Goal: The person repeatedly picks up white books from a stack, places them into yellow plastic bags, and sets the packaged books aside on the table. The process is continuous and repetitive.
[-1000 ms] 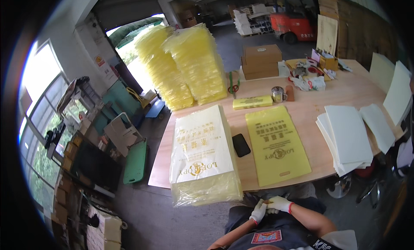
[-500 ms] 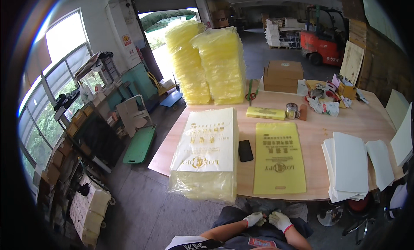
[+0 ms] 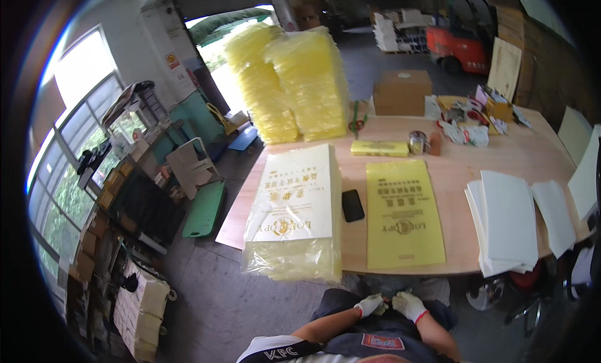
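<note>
My gloved left hand (image 3: 371, 305) and right hand (image 3: 410, 306) curl close together, lower centre; I can't tell whether they pinch anything. Above, right of centre, the yellow bag (image 3: 405, 209) lies flat, seemingly unfilled; leftward, the bag pile (image 3: 293, 197) looks already stacked.

Yellow printed bag (image 3: 405, 206), flat on wooden table (image 3: 455, 200).
</note>
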`<control>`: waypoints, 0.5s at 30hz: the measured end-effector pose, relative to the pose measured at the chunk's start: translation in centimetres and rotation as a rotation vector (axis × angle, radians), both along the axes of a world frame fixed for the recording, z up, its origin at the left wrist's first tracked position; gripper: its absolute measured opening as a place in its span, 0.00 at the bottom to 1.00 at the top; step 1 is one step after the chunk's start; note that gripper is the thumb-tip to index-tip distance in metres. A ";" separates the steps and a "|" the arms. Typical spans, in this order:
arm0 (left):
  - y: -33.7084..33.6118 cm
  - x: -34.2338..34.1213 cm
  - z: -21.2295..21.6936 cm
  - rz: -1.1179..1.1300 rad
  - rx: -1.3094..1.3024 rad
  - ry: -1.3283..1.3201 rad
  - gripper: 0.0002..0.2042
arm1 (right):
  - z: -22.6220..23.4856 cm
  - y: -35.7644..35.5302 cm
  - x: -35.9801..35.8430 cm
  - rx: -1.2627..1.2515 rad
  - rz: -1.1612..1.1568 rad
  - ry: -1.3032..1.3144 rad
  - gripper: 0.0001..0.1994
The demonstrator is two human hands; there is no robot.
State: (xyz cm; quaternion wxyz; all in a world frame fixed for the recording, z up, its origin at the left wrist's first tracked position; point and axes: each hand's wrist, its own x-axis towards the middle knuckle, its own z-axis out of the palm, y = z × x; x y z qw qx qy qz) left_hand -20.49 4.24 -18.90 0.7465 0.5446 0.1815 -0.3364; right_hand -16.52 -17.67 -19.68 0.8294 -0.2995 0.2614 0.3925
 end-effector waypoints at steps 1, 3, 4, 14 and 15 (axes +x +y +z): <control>-0.1 0.3 0.3 -0.011 0.000 -0.002 0.13 | -0.4 -0.2 0.0 -0.004 -0.012 0.002 0.11; 0.0 0.3 0.7 -0.003 -0.001 0.049 0.14 | -0.1 0.0 -0.1 -0.019 0.000 -0.033 0.13; 0.1 0.1 0.9 0.001 0.025 0.064 0.14 | 0.4 0.2 -0.3 -0.042 0.012 -0.047 0.13; -2.8 3.7 14.0 -0.311 0.856 -1.018 0.12 | 1.0 1.0 -0.5 0.007 -0.031 0.005 0.09; -5.3 6.4 16.8 -0.350 0.930 -1.109 0.13 | -2.6 -1.5 0.0 0.216 -0.054 -0.075 0.10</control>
